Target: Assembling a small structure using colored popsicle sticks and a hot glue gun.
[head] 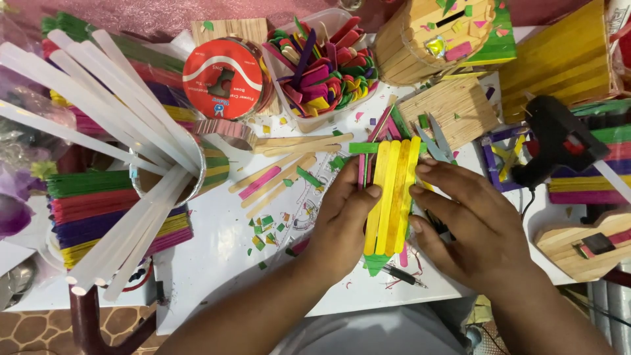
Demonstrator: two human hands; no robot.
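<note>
Left hand (342, 220) and right hand (470, 227) press flat from both sides on yellow stick panel (392, 197), keeping sticks aligned; scissors (437, 146) just beyond right fingertips.

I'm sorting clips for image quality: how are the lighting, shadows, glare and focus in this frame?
Head view: light is even and bright, with soft shadows under the left hand and right hand; the yellow sticks between them look sharp. Mild glare on the clear glue sticks and the red tape roll. The edges curve slightly, and the purple blob at far left is blurred.
</note>
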